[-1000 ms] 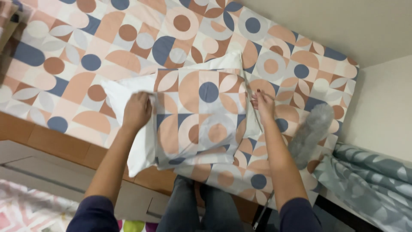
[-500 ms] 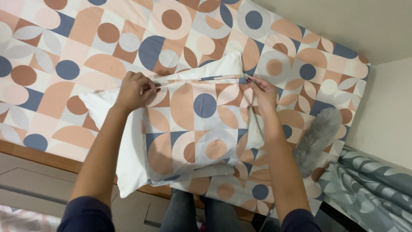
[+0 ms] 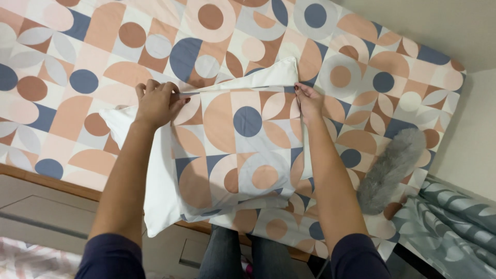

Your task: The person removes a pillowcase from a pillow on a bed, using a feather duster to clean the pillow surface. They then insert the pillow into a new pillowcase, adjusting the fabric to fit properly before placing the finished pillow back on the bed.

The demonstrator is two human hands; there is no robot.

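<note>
My left hand (image 3: 155, 102) was clenched on the top edge of the pillowcase (image 3: 243, 150), fingers curled over the hem at its left corner. My right hand (image 3: 309, 101) pinched the same edge at the right corner, thumb & fingertips closed on the cloth. Between my 2 grips the case's open edge ran straight across, w/ the white pillow (image 3: 155, 175) poking out above it & spilling past my left wrist, down the left side. Pillow + case lay flat on the bed (image 3: 77, 62), below both hands, lower end hanging over the near edge of the bed toward my legs. A grey fluffy duster (image 3: 390, 168) lay right of my right forearm, not touching it. Grey curtain (image 3: 454, 227) further right, low.
</note>
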